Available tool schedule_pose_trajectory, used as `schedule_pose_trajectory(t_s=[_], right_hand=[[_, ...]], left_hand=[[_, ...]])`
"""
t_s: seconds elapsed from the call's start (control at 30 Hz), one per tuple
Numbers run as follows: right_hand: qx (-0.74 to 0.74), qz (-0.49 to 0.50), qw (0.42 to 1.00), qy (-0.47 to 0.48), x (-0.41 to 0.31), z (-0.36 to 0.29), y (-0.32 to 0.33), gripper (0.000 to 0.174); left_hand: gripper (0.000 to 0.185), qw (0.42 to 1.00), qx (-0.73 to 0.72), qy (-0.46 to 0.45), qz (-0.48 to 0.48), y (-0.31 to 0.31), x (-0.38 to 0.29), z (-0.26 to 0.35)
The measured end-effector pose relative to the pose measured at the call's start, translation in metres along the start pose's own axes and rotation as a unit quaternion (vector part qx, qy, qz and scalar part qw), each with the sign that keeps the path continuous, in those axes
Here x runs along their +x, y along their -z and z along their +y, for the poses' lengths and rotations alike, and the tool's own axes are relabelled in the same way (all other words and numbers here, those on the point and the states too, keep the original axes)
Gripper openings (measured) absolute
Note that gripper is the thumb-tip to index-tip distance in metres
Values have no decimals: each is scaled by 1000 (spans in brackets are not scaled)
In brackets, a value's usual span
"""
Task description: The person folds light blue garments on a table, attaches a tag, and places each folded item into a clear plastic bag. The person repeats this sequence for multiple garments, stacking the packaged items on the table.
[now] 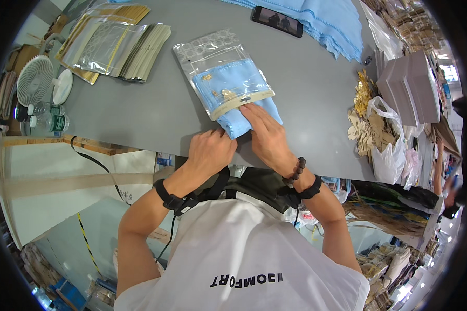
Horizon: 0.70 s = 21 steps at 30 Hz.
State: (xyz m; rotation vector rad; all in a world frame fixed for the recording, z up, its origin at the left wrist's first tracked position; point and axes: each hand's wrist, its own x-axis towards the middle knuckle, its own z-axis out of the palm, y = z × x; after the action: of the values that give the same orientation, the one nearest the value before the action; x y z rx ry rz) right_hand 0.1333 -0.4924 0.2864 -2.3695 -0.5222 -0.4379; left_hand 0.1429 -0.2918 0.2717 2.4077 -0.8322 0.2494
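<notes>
A clear zip pouch (222, 50) with a printed pattern lies on the grey table, its mouth towards me. A folded light-blue cloth (233, 122) is partly inside it and partly sticks out at the near end. My left hand (212, 149) is closed at the near left corner of the cloth; its fingertips are hidden, so whether it pinches the cloth is unclear. My right hand (268, 136) lies over the right side of the cloth, its fingers extended to the pouch's mouth. Small gold-coloured pieces (227, 93) show through the pouch.
Stacked pouches (113, 46), a white fan (35, 81) and plastic bottles (52, 122) stand at left. A phone (277, 21) lies beside spread blue cloths (330, 23) at the far side. Gold pieces (362, 93), a white plastic bag (389, 155) and grey card stacks (410, 89) are at right.
</notes>
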Motion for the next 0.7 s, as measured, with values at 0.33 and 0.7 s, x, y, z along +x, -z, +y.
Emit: schedule_pose_trajectory(t_s=[0.33,0.7], right_hand=[[85,-49,994,-39,22,10,-16,63],[-49,-96,994,36,118,46,-80,74]], left_hand=[[16,997,38,12,-65,4,27,-11],[29,991,59,42,-109,11,29,-7]])
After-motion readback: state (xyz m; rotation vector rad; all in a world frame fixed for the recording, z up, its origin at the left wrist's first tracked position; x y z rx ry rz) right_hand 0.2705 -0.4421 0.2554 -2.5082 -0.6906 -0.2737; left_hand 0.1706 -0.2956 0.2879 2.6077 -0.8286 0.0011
